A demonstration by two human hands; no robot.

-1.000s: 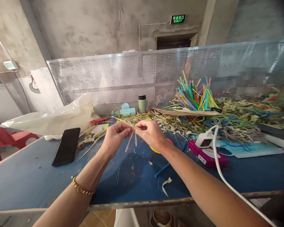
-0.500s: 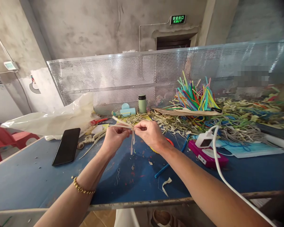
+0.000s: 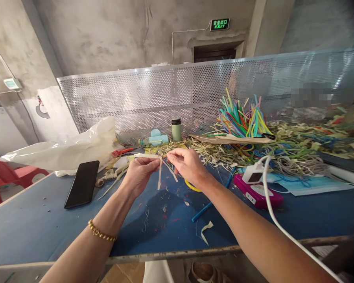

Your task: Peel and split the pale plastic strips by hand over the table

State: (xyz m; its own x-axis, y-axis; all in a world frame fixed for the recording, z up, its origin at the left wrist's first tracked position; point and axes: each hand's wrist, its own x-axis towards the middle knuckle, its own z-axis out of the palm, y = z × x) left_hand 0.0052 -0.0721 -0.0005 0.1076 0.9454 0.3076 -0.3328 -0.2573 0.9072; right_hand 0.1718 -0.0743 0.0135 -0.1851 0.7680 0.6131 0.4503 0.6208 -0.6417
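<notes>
Pale, flat plant-fibre strips (image 3: 159, 175) cross in front of me over the middle of the table. My left hand (image 3: 143, 169) pinches them between thumb and fingers, with strip ends sticking out to the left and one tail hanging down. Close by on the right, my right hand (image 3: 186, 163) is closed in a pinch at the strips' other side, where a second tail slants down towards its fingers. The exact spot gripped by the right fingertips is too small to make out. Beneath the right wrist, part of a yellow ring-shaped piece (image 3: 192, 186) shows.
A black phone (image 3: 82, 184) lies left on the blue table (image 3: 85, 232). Purple box with charger (image 3: 258, 190) and white cable stand right. A blue rod (image 3: 202, 212) lies nearer. Behind are a green bottle (image 3: 176, 130), colourful pipe cleaners (image 3: 243, 118), dried husks (image 3: 295, 135) and a perforated metal screen (image 3: 129, 98).
My hands have moved slightly apart. The strip tails, hanging together before, now spread into two, one slanting right. The strips left of my left hand lie flatter.
</notes>
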